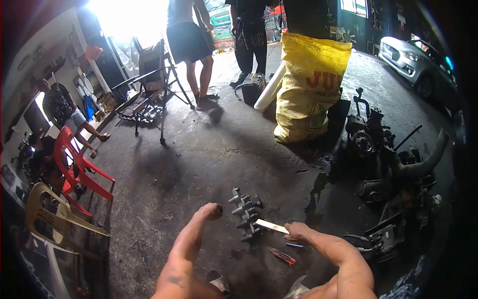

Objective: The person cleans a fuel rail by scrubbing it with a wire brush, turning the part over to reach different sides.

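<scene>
On the dark floor before me lies a grey cast metal engine part (245,212) with several stubby branches, perhaps a manifold. My right hand (298,232) grips one end of a flat, pale strip (272,226), whose far end reaches the part's right side. Left of the part, apart from it, my left hand (213,211) is closed; whatever may be inside its fingers is hidden. A red utility knife (284,257) and a thin bluish rod (295,245) lie on the floor below my right hand.
A tall yellow sack (308,94) stands ahead, beside a car battery (253,88). Greasy engine parts (371,139) crowd the right. Red (72,159) and tan (47,214) plastic chairs stand left, a folding chair (149,82) farther back. Several people and a silver car (411,55) are beyond.
</scene>
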